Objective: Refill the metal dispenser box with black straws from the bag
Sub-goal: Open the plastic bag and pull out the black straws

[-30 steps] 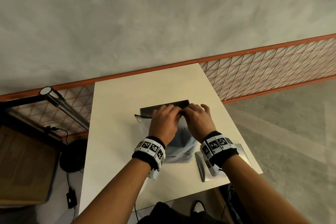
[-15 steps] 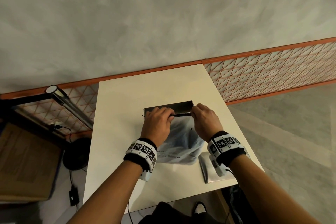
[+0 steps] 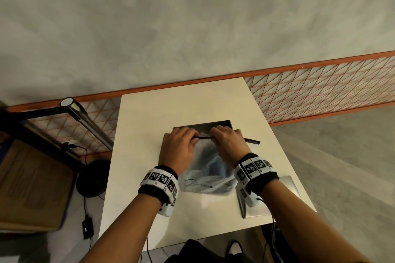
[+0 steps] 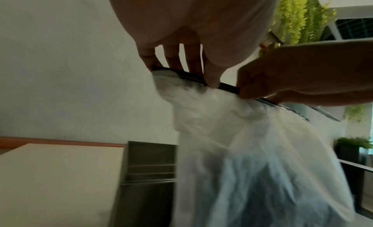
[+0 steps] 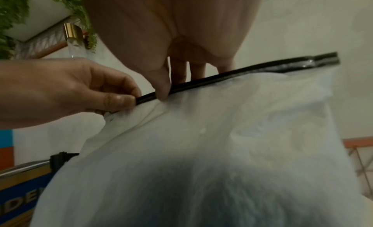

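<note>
Left hand (image 3: 178,148) and right hand (image 3: 229,145) side by side above the tabletop (image 3: 149,134), each pinching the black zip strip (image 3: 252,140) along the mouth of the translucent bag (image 3: 206,177); strip clamped between thumb and fingertips, right end jutting out past the right hand. Bag hanging below both hands, dark mass of straws (image 5: 201,190) low inside. Grey printed lines near the bag's bottom, below the left hand, too small to read. Metal dispenser box (image 3: 205,125) just beyond the knuckles, open-topped; slotted front (image 4: 149,174) seen only from the left wrist. Flat metal lid (image 3: 290,186) under the right forearm. Blue panel with white letters "IDE" (image 5: 18,200), partly cut off, only in the right wrist view.
</note>
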{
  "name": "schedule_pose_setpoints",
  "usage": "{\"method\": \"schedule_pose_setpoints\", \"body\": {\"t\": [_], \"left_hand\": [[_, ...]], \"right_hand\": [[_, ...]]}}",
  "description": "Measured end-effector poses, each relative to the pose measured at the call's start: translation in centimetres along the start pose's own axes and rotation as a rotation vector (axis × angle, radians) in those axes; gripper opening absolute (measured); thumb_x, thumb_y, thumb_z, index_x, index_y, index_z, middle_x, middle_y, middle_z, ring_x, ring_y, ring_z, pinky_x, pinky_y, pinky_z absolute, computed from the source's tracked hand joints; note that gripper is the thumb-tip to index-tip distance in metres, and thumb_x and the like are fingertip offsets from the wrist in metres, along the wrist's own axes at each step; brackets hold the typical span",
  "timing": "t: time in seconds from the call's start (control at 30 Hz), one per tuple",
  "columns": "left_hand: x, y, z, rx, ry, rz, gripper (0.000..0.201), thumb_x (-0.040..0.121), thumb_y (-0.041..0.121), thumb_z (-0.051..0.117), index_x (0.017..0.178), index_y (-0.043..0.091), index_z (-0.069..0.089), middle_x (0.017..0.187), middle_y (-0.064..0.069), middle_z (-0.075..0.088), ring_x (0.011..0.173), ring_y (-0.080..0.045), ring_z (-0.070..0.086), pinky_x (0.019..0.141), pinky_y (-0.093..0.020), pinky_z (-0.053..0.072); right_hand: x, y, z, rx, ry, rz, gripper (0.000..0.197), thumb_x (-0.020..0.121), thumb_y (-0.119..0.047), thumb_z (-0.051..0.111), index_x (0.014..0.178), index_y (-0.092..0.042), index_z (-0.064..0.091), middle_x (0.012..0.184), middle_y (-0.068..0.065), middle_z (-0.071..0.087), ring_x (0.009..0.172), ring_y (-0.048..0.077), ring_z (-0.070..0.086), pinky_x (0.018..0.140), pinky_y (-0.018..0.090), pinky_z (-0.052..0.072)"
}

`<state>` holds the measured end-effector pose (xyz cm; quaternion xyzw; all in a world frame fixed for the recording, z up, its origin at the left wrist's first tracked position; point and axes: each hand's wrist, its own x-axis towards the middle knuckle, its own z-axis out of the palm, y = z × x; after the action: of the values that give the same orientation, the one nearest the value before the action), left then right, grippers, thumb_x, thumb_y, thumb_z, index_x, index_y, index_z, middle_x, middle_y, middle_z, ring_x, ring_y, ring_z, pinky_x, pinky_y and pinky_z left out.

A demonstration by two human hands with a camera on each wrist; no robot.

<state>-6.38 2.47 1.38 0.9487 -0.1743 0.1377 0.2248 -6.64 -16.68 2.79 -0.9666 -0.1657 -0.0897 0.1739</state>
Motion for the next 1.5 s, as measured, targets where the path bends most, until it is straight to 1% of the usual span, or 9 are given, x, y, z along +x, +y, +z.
{"method": "schedule_pose_setpoints", "body": {"t": [0.13, 0.23, 0.33, 0.5, 0.63, 0.77, 1.13, 1.33, 1.5], "left_hand": [[-0.3, -1.2, -1.0, 0.018, 0.021, -0.016, 0.002, 0.096, 0.025, 0.065, 0.098, 0.025, 0.065, 0.097, 0.01, 0.066, 0.09, -0.021, 0.057, 0.073, -0.038, 0.047], [-0.4, -1.9, -1.4, -0.02, 0.035, -0.093, 0.001, 0.098, 0.023, 0.064, 0.098, 0.023, 0.064, 0.095, 0.008, 0.064, 0.088, -0.021, 0.056, 0.069, -0.039, 0.05], [-0.6, -2.2, -1.5, -0.107, 0.016, -0.105, 0.003, 0.098, 0.018, 0.063, 0.1, 0.02, 0.065, 0.095, 0.006, 0.064, 0.087, -0.019, 0.058, 0.072, -0.038, 0.051], [-0.7, -1.1, -1.9, -0.114, -0.011, -0.062, 0.007, 0.099, 0.022, 0.062, 0.104, 0.021, 0.067, 0.1, 0.008, 0.067, 0.094, -0.016, 0.06, 0.075, -0.035, 0.052], [-0.9, -1.0, -2.0, -0.116, -0.009, -0.093, 0.006, 0.098, 0.02, 0.063, 0.103, 0.02, 0.066, 0.099, 0.007, 0.067, 0.092, -0.018, 0.06, 0.073, -0.036, 0.051], [-1.2, -1.8, -2.4, -0.14, 0.017, -0.107, 0.005, 0.096, 0.014, 0.065, 0.101, 0.017, 0.066, 0.096, 0.005, 0.067, 0.086, -0.02, 0.061, 0.072, -0.033, 0.049], [-1.1, -1.6, -3.0, -0.206, 0.055, -0.086, 0.013, 0.095, 0.011, 0.065, 0.105, 0.019, 0.068, 0.097, 0.006, 0.07, 0.084, -0.015, 0.062, 0.075, -0.038, 0.056], [-1.2, -1.5, -2.8, -0.217, 0.081, -0.103, 0.015, 0.093, 0.008, 0.066, 0.102, 0.02, 0.068, 0.093, 0.007, 0.07, 0.082, -0.015, 0.063, 0.073, -0.039, 0.058], [-1.4, -1.4, -2.6, -0.223, 0.079, -0.107, 0.016, 0.093, 0.007, 0.064, 0.1, 0.021, 0.065, 0.092, 0.009, 0.068, 0.081, -0.014, 0.062, 0.072, -0.039, 0.058]], "right_hand": [[0.2, 0.1, -0.3, -0.007, -0.033, 0.021, 0.005, 0.096, -0.017, 0.052, 0.094, -0.017, 0.056, 0.087, 0.003, 0.06, 0.078, 0.029, 0.06, 0.068, 0.038, 0.045], [0.3, -0.2, -0.6, -0.004, -0.064, 0.051, 0.009, 0.098, -0.02, 0.048, 0.096, -0.016, 0.056, 0.09, 0.003, 0.061, 0.08, 0.029, 0.06, 0.071, 0.037, 0.045], [0.7, -0.4, -0.7, -0.01, -0.067, 0.095, 0.011, 0.098, -0.023, 0.048, 0.096, -0.016, 0.056, 0.093, 0.004, 0.062, 0.084, 0.03, 0.061, 0.073, 0.039, 0.048], [0.8, -3.4, 0.2, -0.033, -0.074, -0.061, 0.018, 0.098, -0.03, 0.052, 0.111, -0.02, 0.058, 0.098, 0.001, 0.064, 0.09, 0.025, 0.063, 0.072, 0.04, 0.048], [1.3, -3.9, 0.2, -0.026, -0.019, -0.048, 0.006, 0.097, -0.02, 0.054, 0.101, -0.019, 0.059, 0.089, -0.001, 0.064, 0.081, 0.025, 0.062, 0.064, 0.035, 0.042], [1.5, -3.7, -0.3, -0.034, -0.032, -0.046, 0.004, 0.095, -0.015, 0.056, 0.098, -0.017, 0.058, 0.089, 0.0, 0.062, 0.079, 0.026, 0.061, 0.059, 0.031, 0.037], [1.5, -3.8, -0.6, -0.027, -0.033, -0.066, 0.01, 0.098, -0.021, 0.051, 0.098, -0.014, 0.059, 0.091, 0.001, 0.061, 0.078, 0.025, 0.061, 0.055, 0.036, 0.05], [1.5, -3.6, -0.6, -0.035, -0.027, -0.073, 0.012, 0.099, -0.022, 0.051, 0.104, -0.017, 0.061, 0.095, -0.001, 0.063, 0.084, 0.024, 0.062, 0.058, 0.036, 0.052], [1.3, -3.6, -0.3, -0.034, -0.027, -0.073, 0.011, 0.099, -0.022, 0.051, 0.104, -0.017, 0.06, 0.092, 0.0, 0.062, 0.081, 0.024, 0.062, 0.056, 0.035, 0.05]]}}
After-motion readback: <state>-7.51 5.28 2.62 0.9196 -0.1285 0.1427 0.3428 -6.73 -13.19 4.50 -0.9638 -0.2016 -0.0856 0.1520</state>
